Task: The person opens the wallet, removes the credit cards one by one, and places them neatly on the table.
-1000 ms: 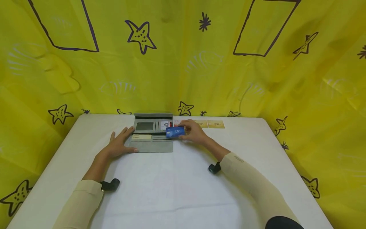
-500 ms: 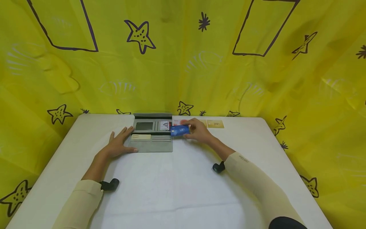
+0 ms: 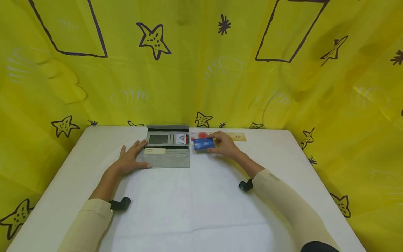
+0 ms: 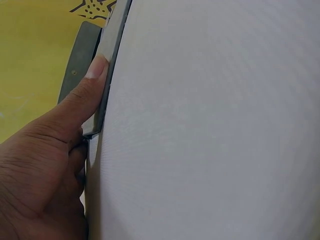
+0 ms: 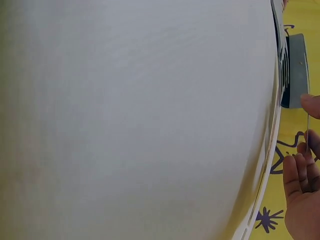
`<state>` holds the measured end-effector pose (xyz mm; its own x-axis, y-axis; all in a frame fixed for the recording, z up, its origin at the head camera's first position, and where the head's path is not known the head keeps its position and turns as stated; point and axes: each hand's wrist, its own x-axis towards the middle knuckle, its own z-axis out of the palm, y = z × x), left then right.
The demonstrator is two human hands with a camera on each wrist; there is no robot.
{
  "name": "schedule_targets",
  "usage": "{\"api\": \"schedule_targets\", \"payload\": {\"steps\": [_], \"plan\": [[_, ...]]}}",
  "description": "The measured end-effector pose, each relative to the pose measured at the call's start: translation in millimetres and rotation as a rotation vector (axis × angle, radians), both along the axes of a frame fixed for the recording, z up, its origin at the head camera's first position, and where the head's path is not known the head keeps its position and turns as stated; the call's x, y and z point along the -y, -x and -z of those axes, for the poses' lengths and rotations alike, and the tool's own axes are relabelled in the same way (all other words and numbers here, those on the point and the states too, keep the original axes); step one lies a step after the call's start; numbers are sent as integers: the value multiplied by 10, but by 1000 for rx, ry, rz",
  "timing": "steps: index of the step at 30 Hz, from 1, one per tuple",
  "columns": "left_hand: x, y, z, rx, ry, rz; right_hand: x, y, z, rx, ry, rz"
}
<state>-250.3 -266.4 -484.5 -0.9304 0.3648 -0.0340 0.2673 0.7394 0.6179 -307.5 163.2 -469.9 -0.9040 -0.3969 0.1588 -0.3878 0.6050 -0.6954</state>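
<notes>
A grey wallet (image 3: 167,161) lies unfolded at the far edge of the table, with cards in some of its slots. My left hand (image 3: 128,161) rests at the wallet's left side, fingers spread along that edge and the thumb on the lower flap; the left wrist view shows this thumb (image 4: 87,92) pressing the wallet. Just right of the wallet, my right hand (image 3: 226,145) pinches a blue card (image 3: 203,144) marked VIP between thumb and fingers, held above the table. In the right wrist view the card appears edge-on as a thin line.
Behind the right hand, a pink-and-red card (image 3: 198,134) and a gold card (image 3: 238,136) lie in a row along the far edge; the hand partly covers this row. A white cloth covers the table (image 3: 189,206). The yellow patterned curtain (image 3: 189,77) hangs right behind it.
My right hand has carried the blue card rightward, from over the wallet's right side to beyond its edge. The left hand and the wallet stay in place.
</notes>
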Motion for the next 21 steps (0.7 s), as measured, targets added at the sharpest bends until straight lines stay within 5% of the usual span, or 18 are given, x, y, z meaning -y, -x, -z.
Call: {"api": "schedule_targets", "payload": {"steps": [21], "plan": [[30,25,58,-1,10,1,-333,-21,-16,-5,36,12]]}}
